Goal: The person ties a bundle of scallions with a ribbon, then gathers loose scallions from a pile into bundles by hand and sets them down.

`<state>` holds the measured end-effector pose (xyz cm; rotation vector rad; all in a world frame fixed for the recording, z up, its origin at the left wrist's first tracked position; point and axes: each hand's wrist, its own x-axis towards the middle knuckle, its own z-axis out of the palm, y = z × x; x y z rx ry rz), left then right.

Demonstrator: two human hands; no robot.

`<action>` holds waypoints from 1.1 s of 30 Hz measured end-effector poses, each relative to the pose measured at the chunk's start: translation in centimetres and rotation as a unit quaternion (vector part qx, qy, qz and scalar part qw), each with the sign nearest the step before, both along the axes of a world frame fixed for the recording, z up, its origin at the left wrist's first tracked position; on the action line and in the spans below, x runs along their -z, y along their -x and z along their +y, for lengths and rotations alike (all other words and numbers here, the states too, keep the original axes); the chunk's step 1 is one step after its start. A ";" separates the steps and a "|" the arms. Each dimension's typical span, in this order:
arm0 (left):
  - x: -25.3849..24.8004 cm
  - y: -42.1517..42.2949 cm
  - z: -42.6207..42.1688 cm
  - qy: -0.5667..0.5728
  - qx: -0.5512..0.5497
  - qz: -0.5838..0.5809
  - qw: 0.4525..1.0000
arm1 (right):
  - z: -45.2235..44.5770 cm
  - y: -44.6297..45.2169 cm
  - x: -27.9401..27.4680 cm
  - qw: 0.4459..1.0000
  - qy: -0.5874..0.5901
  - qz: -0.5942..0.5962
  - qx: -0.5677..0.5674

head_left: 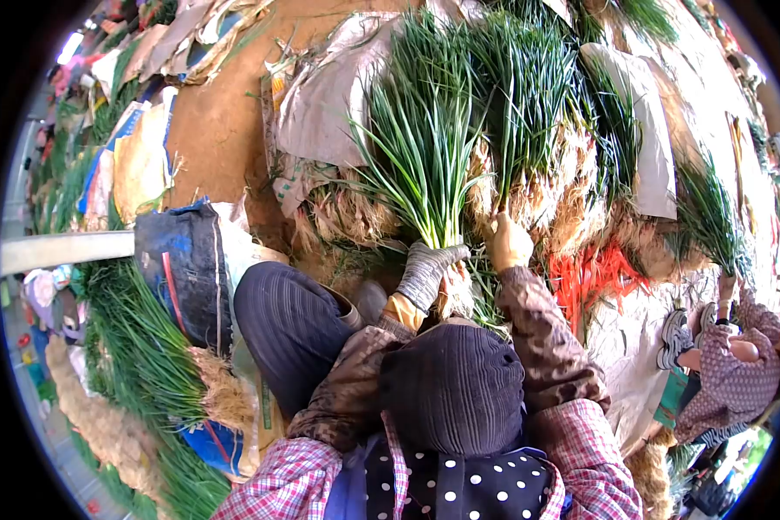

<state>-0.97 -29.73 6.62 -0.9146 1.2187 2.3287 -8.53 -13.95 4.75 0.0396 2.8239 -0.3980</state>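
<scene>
My left hand (429,279), in a grey knitted glove, is closed around a bunch of green onions (442,204). The leaves fan out away from me and the pale roots hang below the fist. Just to its right, my right hand (510,243) pinches the root end of a thin green onion (505,178) beside the large pile. Its fingers are closed, and the tips are partly hidden. Behind both hands lies the pile of green onions (537,95), roots towards me.
A brown cardboard sheet (212,121) lies at the upper left. Pale sacking (342,100) covers part of the pile. Red plastic strips (585,282) lie to the right. At my left stands a dark container (182,277) beside more green onions (139,321). Another person (732,381) sits far right.
</scene>
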 end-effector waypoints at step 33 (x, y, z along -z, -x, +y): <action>-1.8 0.8 1.2 0.214 0.063 -0.102 0.969 | -1.9 -3.9 -4.9 0.808 0.547 -0.101 0.193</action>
